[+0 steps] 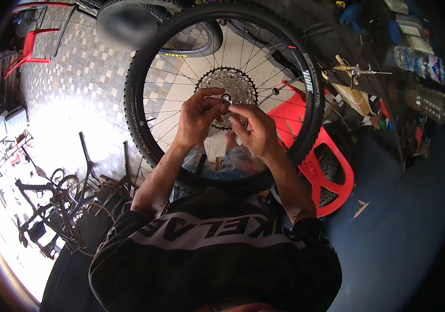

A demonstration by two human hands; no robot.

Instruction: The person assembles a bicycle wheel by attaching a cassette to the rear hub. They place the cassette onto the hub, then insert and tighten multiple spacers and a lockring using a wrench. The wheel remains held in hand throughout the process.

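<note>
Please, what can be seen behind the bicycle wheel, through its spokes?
Another tyre, part of a red chair and the person's legs show behind the wheel. What lies behind the cassette, left hand and right hand is covered.

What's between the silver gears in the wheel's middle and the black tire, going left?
In the head view, thin spokes stretch left from the gears toward the dark rim, just inside the tire.
</note>
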